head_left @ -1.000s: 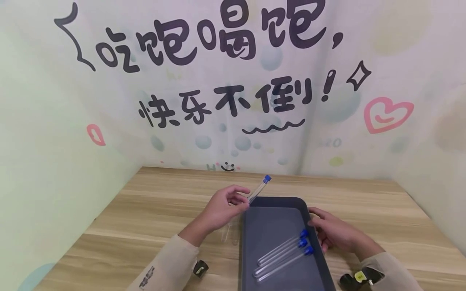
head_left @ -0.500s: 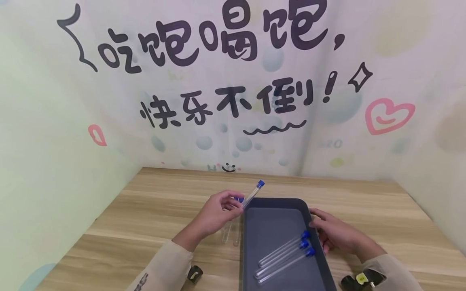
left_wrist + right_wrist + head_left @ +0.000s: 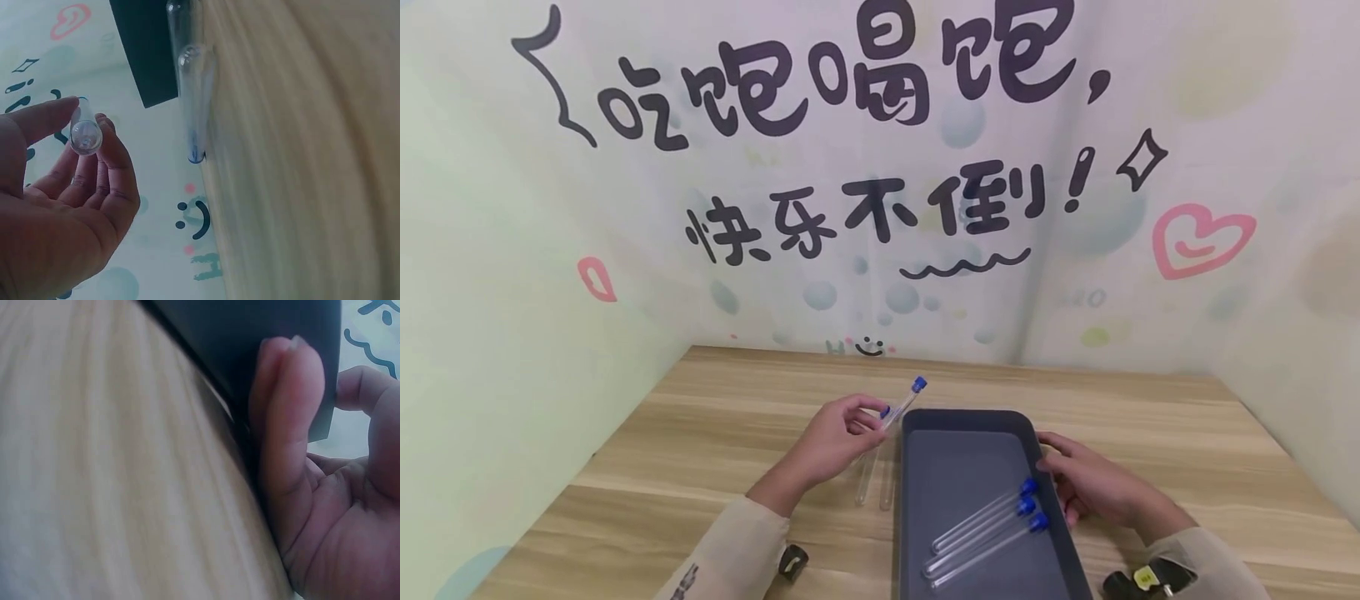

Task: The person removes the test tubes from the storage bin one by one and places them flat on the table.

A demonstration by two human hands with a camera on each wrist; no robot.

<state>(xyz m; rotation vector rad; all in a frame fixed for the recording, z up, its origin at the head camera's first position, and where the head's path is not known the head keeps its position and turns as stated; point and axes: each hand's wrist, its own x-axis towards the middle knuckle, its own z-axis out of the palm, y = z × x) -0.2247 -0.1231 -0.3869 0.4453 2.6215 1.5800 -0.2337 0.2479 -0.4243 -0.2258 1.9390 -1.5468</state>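
Note:
My left hand (image 3: pixel 838 437) pinches a clear test tube (image 3: pixel 901 407) between thumb and fingers. The tube is tilted, blue cap up and to the right, just off the far left corner of a dark grey tray (image 3: pixel 958 462). In the left wrist view its rounded bottom end (image 3: pixel 85 137) faces the camera. Two more capped tubes (image 3: pixel 865 483) lie on the table beneath that hand, partly hidden by it. Inside the tray, three capped tubes (image 3: pixel 981 533) lie slantwise, caps to the right. My right hand (image 3: pixel 1097 483) holds the tray's right side, thumb at the rim, fingers against the outer wall.
The wooden table (image 3: pixel 647 492) meets a printed cloth backdrop (image 3: pixel 820 325) at the back and pale walls at both sides. The tray's left wall stands close beside the loose tubes.
My left hand has drawn left and slightly down with the held tube, away from above the tray's corner. The right hand and the tubes in the tray stay put.

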